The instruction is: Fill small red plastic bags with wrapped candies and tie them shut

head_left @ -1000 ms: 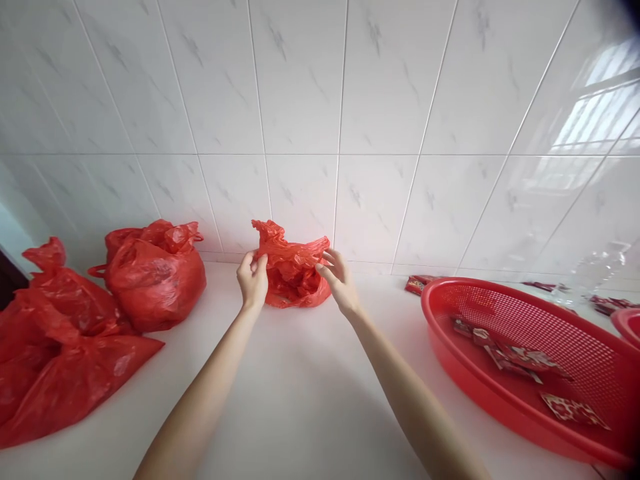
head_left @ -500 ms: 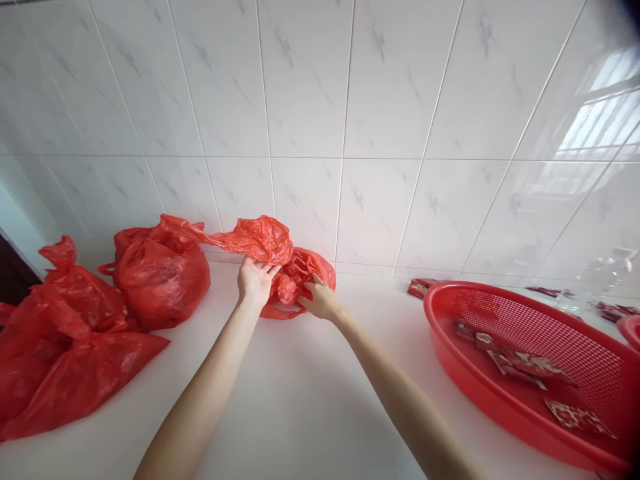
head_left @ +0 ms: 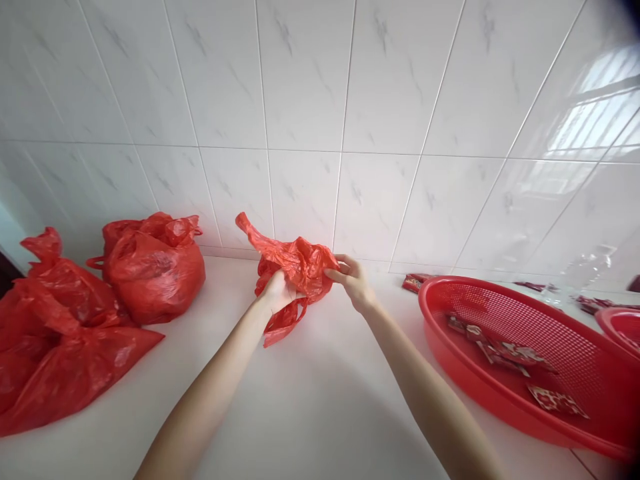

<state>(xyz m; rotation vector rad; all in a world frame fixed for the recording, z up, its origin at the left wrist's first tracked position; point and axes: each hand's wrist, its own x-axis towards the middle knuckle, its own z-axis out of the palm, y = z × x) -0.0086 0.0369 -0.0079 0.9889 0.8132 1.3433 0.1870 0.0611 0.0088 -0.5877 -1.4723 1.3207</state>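
Note:
A crumpled red plastic bag (head_left: 307,267) is held up over the white counter near the tiled wall, one twisted end pointing up to the left. My left hand (head_left: 281,292) is under and against its lower left side, with part of the fingers hidden by the plastic. My right hand (head_left: 350,277) pinches the bag's right edge between thumb and fingers. More red plastic with a loop handle (head_left: 285,320) hangs or lies below, beside my left hand; whether it is a separate bag is unclear.
Two full red bags (head_left: 157,273) (head_left: 75,333) stand at the left. On the right, a red perforated basket (head_left: 500,400) holds several small packets (head_left: 555,401). Behind it are a red packet (head_left: 414,283), a clear plastic bottle (head_left: 590,270) and another red basket (head_left: 617,327).
The raised plastic has moved right, away from the full bag at left. My right hand has moved up and right from the lower plastic to the raised bag's edge. The camera view has shifted slightly.

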